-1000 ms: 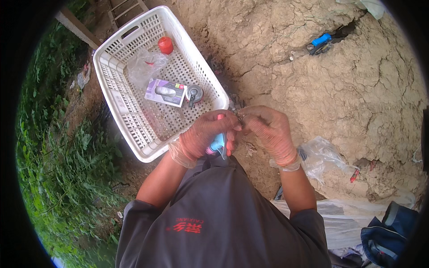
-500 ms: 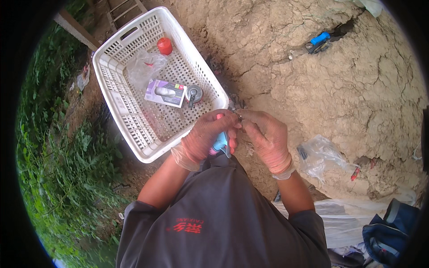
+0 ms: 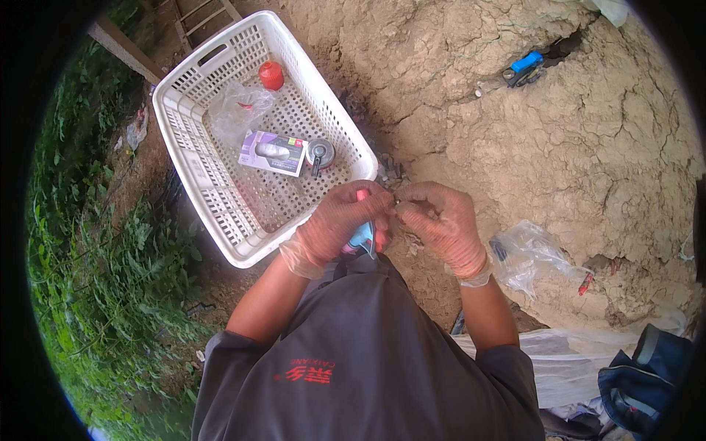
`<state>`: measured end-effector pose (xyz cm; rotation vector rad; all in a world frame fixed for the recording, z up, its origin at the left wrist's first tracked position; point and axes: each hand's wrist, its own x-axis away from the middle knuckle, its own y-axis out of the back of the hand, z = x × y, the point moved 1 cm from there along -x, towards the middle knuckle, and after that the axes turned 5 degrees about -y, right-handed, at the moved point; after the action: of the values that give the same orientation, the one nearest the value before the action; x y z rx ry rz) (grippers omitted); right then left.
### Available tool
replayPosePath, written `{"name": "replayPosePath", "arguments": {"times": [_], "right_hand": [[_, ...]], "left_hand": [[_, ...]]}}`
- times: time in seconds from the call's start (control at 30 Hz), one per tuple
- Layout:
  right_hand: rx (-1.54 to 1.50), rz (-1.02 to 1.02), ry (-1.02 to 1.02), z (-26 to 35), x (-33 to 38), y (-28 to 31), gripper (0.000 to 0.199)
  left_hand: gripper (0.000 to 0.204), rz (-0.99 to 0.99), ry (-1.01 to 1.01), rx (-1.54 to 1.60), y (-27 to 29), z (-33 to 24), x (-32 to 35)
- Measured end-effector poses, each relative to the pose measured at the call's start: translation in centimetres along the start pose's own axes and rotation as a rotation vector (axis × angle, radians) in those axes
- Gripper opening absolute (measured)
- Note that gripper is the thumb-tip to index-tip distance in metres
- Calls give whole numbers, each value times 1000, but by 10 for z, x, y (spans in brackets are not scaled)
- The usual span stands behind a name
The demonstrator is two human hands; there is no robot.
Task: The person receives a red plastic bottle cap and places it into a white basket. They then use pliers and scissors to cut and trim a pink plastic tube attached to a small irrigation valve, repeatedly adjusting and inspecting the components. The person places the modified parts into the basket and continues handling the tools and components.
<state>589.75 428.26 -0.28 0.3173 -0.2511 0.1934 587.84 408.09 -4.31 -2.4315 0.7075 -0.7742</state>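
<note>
Both my hands wear thin, see-through gloves and meet in front of my body. My left hand (image 3: 334, 222) is closed around a hand tool with pink and light-blue handles (image 3: 362, 237); its exact kind is hidden by the fingers. My right hand (image 3: 446, 229) has its thumb and forefinger pinched together close to the left fingertips. Something tiny shows at that pinch, too small to name. Just beyond my left hand stands a white slatted plastic basket (image 3: 197, 173).
The basket contains a red roll (image 3: 271, 75), a clear bag (image 3: 239, 110), a purple-and-white box (image 3: 273, 153) and a round grey reel (image 3: 319, 154). A blue-handled tool (image 3: 526, 65) and a plastic bag (image 3: 531, 253) lie on cracked soil. Green plants (image 3: 125, 264) grow at left.
My right hand has shifted slightly right and toward me, a little away from the left fingertips. My left hand keeps its hold on the tool, nearly still.
</note>
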Motion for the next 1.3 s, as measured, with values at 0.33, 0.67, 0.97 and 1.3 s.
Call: {"name": "replayPosePath", "arguments": {"times": [0.33,0.67,0.97,1.3], "right_hand": [[77,-120,94,-6,-4,-2,17],[213,-60,146,-17,-5,-3,17],[-490,249,-341,-27,-12,-5,33],[-269,35,-171,-51,-21,-84,53]], "left_hand": [[26,5,-34,0,0,-2,2],[24,-64,-2,-61,-1,9,-3],[30,-41,60,-35,13,23,-4],[18,-653,-243,803,41,48,-48]]}}
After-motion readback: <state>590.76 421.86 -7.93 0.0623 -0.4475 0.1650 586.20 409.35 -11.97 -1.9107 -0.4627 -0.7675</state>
